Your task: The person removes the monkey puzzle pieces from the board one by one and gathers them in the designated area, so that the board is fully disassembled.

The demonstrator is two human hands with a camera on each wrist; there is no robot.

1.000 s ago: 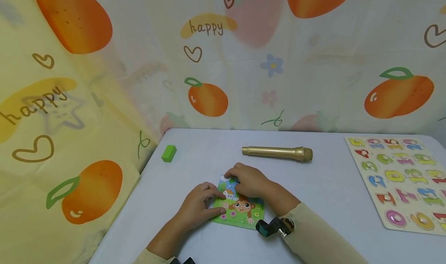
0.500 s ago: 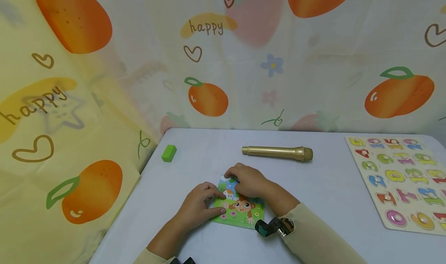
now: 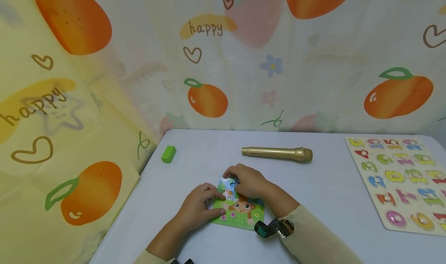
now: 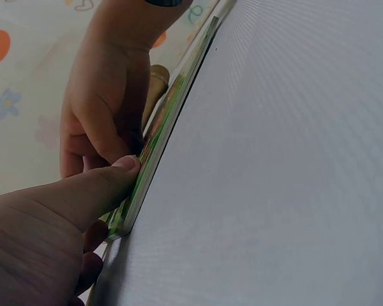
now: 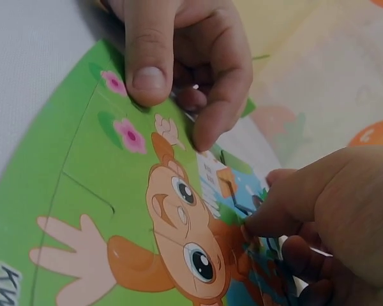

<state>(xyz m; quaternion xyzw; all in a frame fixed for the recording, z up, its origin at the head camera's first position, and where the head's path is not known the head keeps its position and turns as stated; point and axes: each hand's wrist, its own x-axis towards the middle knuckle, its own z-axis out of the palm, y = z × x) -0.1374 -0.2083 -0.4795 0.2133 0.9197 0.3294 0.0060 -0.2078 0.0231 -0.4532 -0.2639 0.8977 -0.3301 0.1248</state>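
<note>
A small square jigsaw puzzle [image 3: 240,216] with a cartoon monkey lies on the white table. My left hand [image 3: 196,206] holds its left side, the thumb and index finger on the picture. In the right wrist view the left thumb [image 5: 150,70] rests beside printed pink flowers. My right hand [image 3: 252,180] is over the puzzle's upper part, fingers bent at the far edge. Its thumb and fingers pinch a puzzle piece at the sky end, mostly hidden by the hand. Near the house picture [image 5: 226,182], dark gaps show between pieces, one of them tilted up.
A gold toy microphone [image 3: 275,152] lies behind the puzzle. At the back left is a green block [image 3: 168,154]. A number puzzle board [image 3: 397,186] with several coloured pieces covers the right side. A fruit-patterned cloth [image 3: 244,82] hangs behind the table.
Near the right fingers, pieces at the puzzle's upper left have shifted or lifted, and a dark tab-shaped gap shows. The right fingertips have moved slightly; the left hand stays in place.
</note>
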